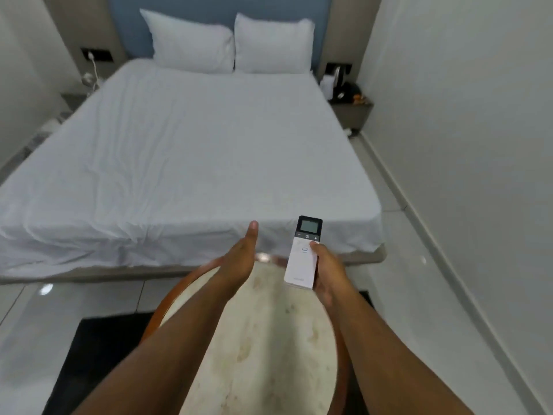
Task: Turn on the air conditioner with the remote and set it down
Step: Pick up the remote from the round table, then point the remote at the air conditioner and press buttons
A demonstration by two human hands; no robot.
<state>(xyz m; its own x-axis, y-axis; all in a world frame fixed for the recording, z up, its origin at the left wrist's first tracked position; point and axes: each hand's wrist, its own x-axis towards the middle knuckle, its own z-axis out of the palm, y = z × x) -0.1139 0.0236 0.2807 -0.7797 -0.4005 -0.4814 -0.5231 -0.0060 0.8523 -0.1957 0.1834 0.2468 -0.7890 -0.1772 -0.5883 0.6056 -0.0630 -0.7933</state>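
My right hand (326, 272) holds a slim white remote (302, 259) upright, its dark top with a small grey screen pointing toward the bed. The thumb rests on the white face just below the row of dark buttons. My left hand (239, 259) is stretched out flat beside it, fingers together and pointing forward, holding nothing, a short gap left of the remote. Both hands hover over the far edge of a round marble-topped table (263, 339). The air conditioner is out of view.
A bed with a white sheet (185, 151) and two pillows (227, 43) fills the room ahead. A nightstand with dark items (350, 100) stands at the back right, another with a white cable (89, 79) at the back left. Glossy tiled floor and a dark rug (98, 348) surround the table.
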